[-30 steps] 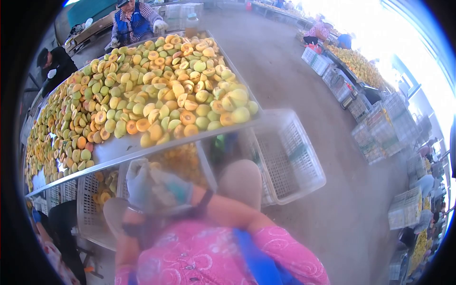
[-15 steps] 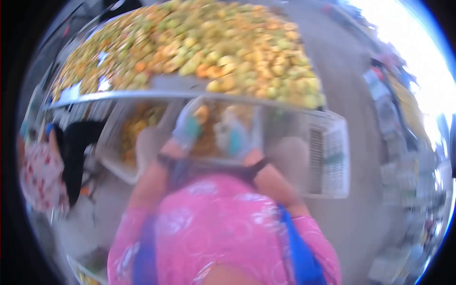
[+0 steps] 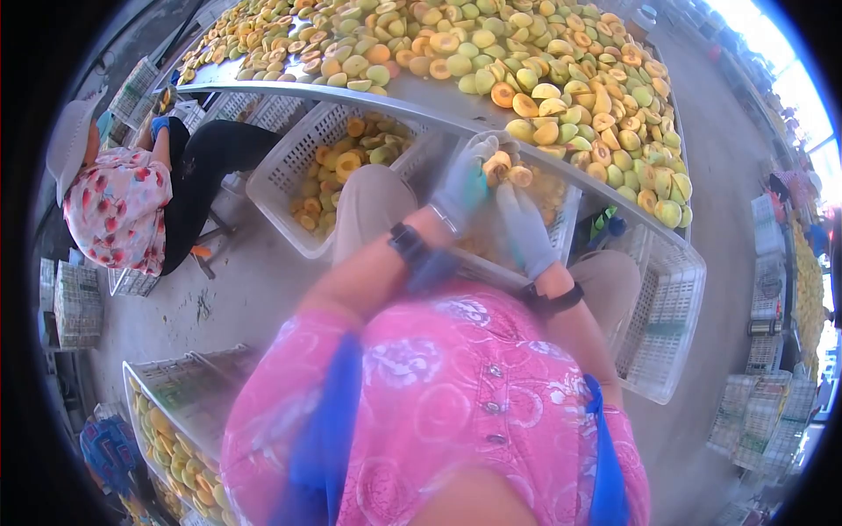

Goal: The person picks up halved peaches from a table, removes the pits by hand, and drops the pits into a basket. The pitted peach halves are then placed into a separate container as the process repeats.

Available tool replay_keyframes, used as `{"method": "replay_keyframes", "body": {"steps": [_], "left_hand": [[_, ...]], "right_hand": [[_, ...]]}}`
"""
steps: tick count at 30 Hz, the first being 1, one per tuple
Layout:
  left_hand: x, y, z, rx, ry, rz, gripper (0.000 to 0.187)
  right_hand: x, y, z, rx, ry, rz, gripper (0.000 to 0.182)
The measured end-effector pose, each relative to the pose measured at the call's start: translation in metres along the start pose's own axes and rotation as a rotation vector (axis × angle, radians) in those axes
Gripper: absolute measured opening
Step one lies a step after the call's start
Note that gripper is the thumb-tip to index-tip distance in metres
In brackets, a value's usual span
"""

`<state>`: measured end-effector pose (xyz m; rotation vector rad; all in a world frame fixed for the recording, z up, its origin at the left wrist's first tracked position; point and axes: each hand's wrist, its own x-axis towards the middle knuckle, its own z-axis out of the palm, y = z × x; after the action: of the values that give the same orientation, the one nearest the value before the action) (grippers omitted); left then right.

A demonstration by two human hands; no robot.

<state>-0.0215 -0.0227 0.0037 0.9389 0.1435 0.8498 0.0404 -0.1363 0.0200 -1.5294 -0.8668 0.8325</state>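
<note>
Seated co-worker wore a pale hat, red-print shirt and black trousers. Dark stool stood under the co-worker's legs; small orange item lay on grey floor near those legs. Crate stack sat below the co-worker in view; further below was another person, blue patterned top. Far right of the co-worker stood stacked crates; upper right, a jar, contents unclear.

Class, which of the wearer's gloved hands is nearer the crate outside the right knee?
The right. The right hand is left of the crate, apart from it; the left hand is farther left.
</note>
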Motion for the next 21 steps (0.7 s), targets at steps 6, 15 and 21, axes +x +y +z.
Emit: {"method": "replay_keyframes", "body": {"steps": [6, 15, 21], "left_hand": [[0.0, 0.0, 0.007, 0.038, 0.008, 0.036, 0.03], [0.001, 0.032, 0.018, -0.144, 0.101, -0.214, 0.041], [0.004, 0.037, 0.018, 0.082, 0.065, -0.342, 0.059]], "right_hand": [[0.0, -0.01, 0.003, -0.002, 0.025, 0.151, 0.038], [-0.002, 0.013, 0.0, -0.644, -0.108, -0.418, 0.032], [0.01, 0.032, -0.006, -0.829, -0.085, -0.79, 0.033]]}}
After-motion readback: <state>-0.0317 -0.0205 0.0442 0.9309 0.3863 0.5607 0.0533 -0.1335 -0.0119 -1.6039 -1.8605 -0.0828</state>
